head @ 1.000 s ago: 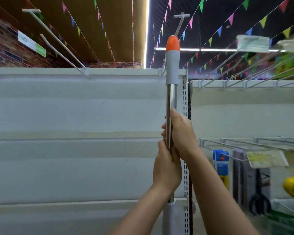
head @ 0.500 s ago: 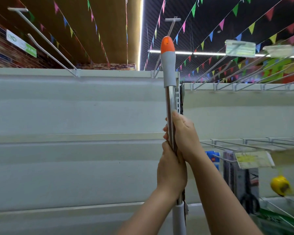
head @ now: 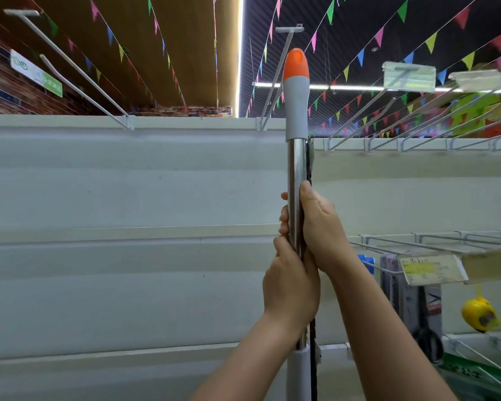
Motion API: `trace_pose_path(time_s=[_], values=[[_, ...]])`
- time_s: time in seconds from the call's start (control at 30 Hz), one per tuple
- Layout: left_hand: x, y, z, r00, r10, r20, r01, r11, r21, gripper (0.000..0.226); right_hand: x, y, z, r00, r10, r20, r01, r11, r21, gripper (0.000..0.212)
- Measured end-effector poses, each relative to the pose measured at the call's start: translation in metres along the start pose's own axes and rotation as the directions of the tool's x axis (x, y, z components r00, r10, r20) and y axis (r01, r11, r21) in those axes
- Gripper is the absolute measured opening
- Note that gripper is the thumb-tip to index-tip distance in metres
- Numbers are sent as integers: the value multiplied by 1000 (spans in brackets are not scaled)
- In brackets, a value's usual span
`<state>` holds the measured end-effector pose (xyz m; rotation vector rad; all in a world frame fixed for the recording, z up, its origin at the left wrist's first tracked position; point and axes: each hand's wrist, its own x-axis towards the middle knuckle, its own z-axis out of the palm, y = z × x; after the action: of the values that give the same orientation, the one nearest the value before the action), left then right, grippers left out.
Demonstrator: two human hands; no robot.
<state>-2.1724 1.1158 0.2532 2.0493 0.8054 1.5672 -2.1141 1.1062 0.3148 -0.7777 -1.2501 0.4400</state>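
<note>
The long chrome-plated metal pole [head: 297, 169] stands upright in the middle of my feed, topped by a grey plastic grip sleeve [head: 296, 111] with a rounded orange cap [head: 295, 63]. A second grey sleeve [head: 298, 371] shows at the bottom edge, and whatever head the pole carries is below the frame. Both hands are wrapped around the bare metal, stacked and touching. The left hand [head: 291, 285] is the lower 1, its fingers curled fully round the shaft. The right hand [head: 323, 235] sits just above it, thumb lying up along the tube and fingertips showing on the far side. I read this 2-handed stack as a way to keep a tall, top-heavy pole vertical and close to the body while carrying or placing it. Gripping the chrome rather than the top sleeve puts control nearer the balance point. Directly behind the pole runs the black slotted shelving upright [head: 310, 163], so the pole lines up with the joint between 2 bays. To the left is the bare white metal back panel [head: 128, 183]. To the right, white wire display hooks [head: 417, 241] jut out, carrying a yellowish price label [head: 431, 269], and a small yellow object [head: 479, 314] hangs below them. Strings of coloured triangular bunting [head: 431, 41] cross the dark ceiling overhead. I would mind the cap near the hooks above the panel's top edge.
</note>
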Motion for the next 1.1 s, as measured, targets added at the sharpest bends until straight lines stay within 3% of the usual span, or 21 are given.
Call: trace_pose_path(time_s=[0.93,1.1], values=[[1,-4,0,998,-37,50,32,995,92,7,2,7,3,1000,21,5,-21,1000,12,39],[6,-7,2,998,-52,48,47,994,101,17,7,9,3,999,53,-7,-53,999,3,39]])
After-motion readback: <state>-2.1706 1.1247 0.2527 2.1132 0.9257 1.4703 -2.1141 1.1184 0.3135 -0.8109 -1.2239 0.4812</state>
